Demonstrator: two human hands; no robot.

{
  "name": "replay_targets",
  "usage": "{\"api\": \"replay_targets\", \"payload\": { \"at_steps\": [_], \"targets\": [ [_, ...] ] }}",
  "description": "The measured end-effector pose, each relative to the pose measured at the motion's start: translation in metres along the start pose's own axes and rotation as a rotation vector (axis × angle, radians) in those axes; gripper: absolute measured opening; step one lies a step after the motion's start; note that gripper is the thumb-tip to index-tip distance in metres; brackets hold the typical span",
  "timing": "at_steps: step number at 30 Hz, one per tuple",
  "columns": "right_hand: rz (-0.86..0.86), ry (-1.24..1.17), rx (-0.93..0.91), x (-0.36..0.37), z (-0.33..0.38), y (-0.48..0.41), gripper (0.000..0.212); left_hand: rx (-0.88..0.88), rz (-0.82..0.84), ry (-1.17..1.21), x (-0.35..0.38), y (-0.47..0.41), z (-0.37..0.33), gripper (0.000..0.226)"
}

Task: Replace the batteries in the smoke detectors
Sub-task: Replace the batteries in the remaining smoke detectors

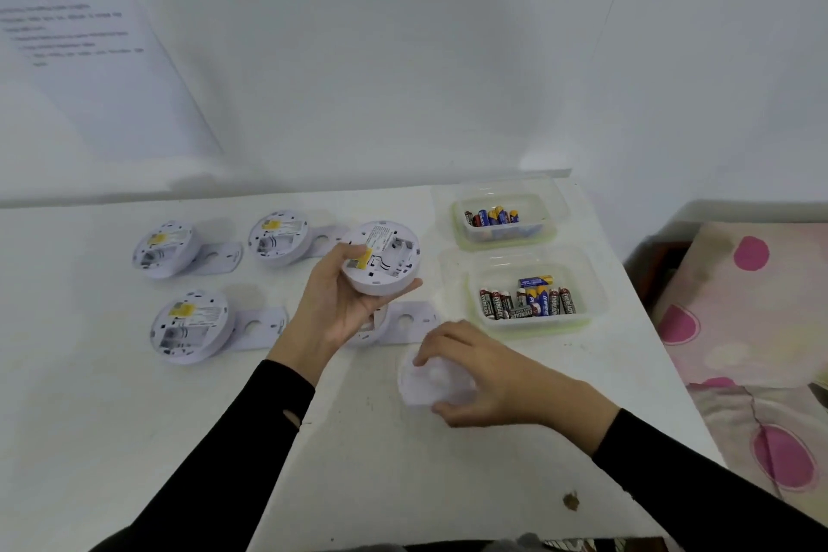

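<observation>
At a white table (134,417), a person's left hand (331,305) curls round an upturned smoke detector (385,264), held just above the tabletop with its battery bay open and a yellow tag showing. The right hand (493,372) grips a blurred white plastic piece (425,385) on the table. Batteries (528,303) marked EVEREADY fill the nearer tub (537,324); the farther tub (506,238) holds more. Print on the wall sheet (89,58) is too blurred to read.

Head-worn view, downward over table (112,417)
</observation>
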State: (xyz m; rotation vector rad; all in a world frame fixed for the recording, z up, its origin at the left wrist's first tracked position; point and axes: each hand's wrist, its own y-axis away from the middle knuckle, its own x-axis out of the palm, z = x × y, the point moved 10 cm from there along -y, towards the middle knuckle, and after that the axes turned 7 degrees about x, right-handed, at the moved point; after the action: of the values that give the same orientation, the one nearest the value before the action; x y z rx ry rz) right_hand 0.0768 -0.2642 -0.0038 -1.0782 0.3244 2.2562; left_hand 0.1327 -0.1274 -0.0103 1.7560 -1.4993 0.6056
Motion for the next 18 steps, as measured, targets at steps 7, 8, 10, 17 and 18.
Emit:
{"api": "replay_targets", "payload": {
  "at_steps": [7, 8, 10, 17, 18],
  "targets": [
    [-0.101, -0.125, 0.088, -0.08, -0.007, -0.072, 0.046, 0.092, 0.023, -0.247, -0.008, -0.038, -0.059, 0.049],
    [-0.098, -0.148, 0.148, -0.086, -0.016, -0.085, 0.047, 0.12, 0.026, -0.297, -0.008, -0.046, -0.068, 0.048],
    [-0.096, -0.135, 0.23, -0.093, -0.034, -0.111, 0.046, 0.143, -0.011, -0.409, -0.013, -0.063, -0.082, 0.041],
    [0.03, 0.254, 0.323, -0.07, -0.083, -0.17, 0.044, 0.076, -0.223, -0.758, -0.061, -0.104, -0.082, 0.042],
    [0.02, 0.327, 0.32, -0.067, -0.086, -0.175, 0.045, 0.07, -0.255, -0.793, -0.066, -0.107, -0.08, 0.041]
  ]
}}
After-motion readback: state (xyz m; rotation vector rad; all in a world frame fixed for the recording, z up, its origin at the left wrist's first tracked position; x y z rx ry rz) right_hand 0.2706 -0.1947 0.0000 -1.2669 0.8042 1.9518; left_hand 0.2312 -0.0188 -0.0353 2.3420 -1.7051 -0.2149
